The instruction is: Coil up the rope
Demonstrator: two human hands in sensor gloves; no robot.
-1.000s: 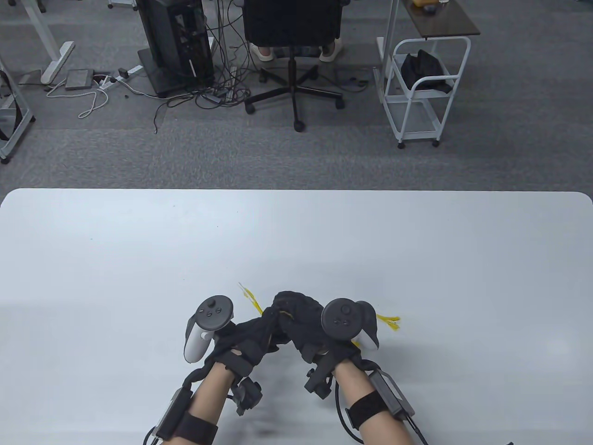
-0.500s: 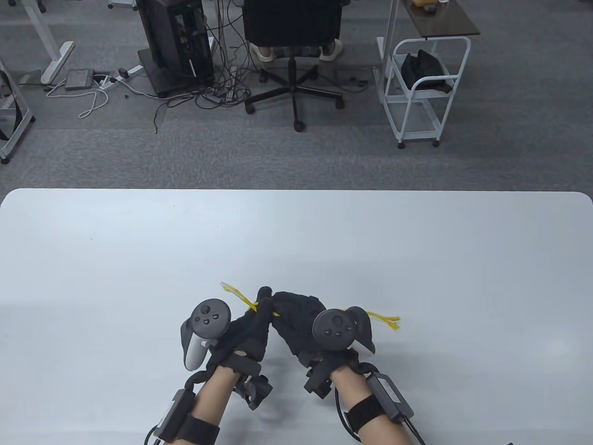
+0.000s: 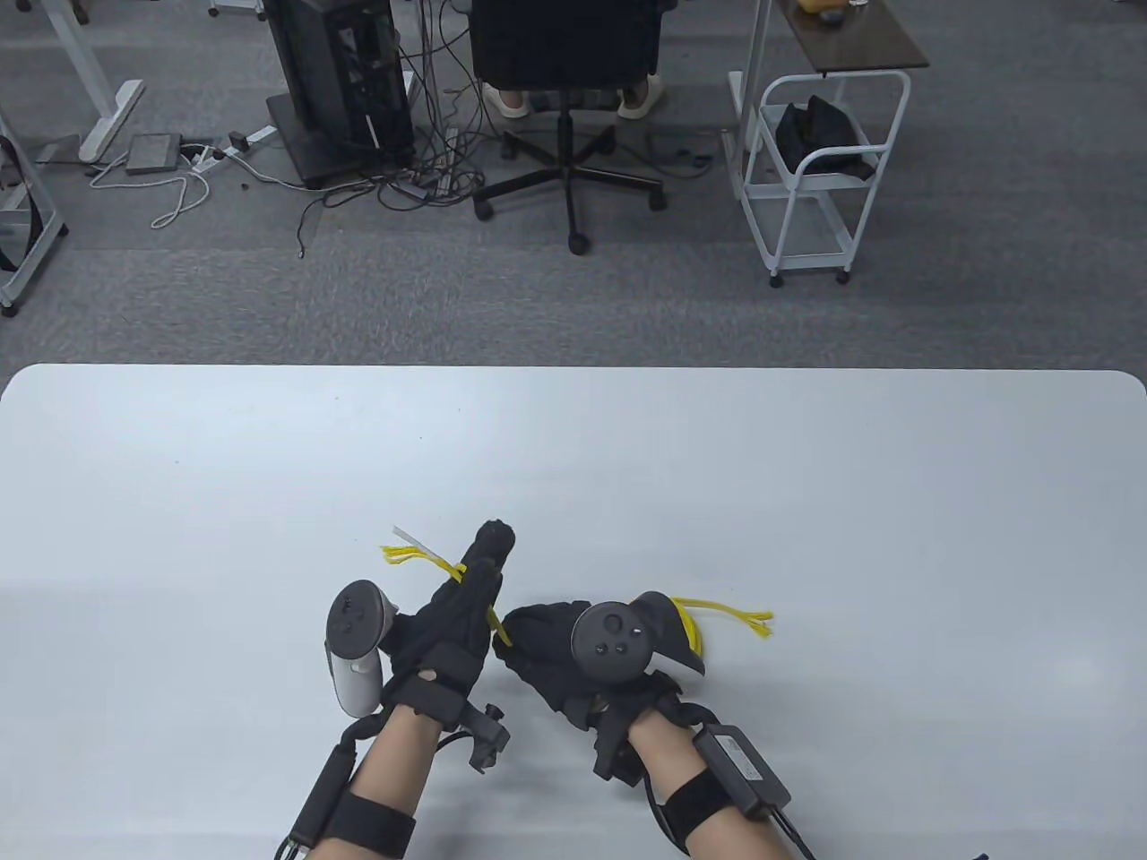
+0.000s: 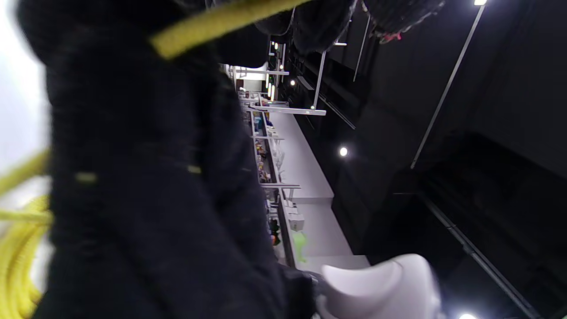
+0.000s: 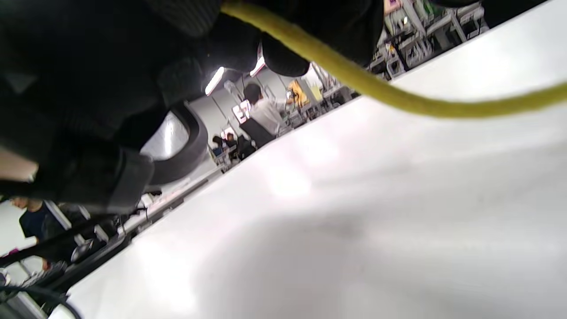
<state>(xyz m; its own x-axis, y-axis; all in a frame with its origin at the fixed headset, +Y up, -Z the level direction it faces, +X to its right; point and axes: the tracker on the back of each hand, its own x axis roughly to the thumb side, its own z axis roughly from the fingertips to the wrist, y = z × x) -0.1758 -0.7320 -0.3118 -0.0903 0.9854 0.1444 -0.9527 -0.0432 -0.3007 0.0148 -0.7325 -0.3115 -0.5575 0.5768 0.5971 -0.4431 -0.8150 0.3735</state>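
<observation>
A thin yellow rope (image 3: 492, 621) with frayed ends lies between my hands on the white table (image 3: 806, 502). My left hand (image 3: 479, 560) grips the rope near its left end, whose frayed, white-taped tip (image 3: 408, 551) sticks out to the left. One left finger (image 3: 495, 537) points away from me. In the left wrist view the rope (image 4: 212, 26) crosses the glove and loops (image 4: 17, 257) show at the lower left. My right hand (image 3: 529, 632) is closed on the rope; loops (image 3: 690, 627) and the other frayed end (image 3: 753, 618) show at its right. The right wrist view shows the rope (image 5: 376, 88) leaving my closed fingers.
The table's far edge (image 3: 573, 369) borders grey carpet. Beyond it stand an office chair (image 3: 569, 107), a computer tower (image 3: 340, 81) with cables, and a white cart (image 3: 815, 179).
My hands have parted. The left hand moved left and away from me, drawing the rope's left end with it. The right hand sank slightly toward me.
</observation>
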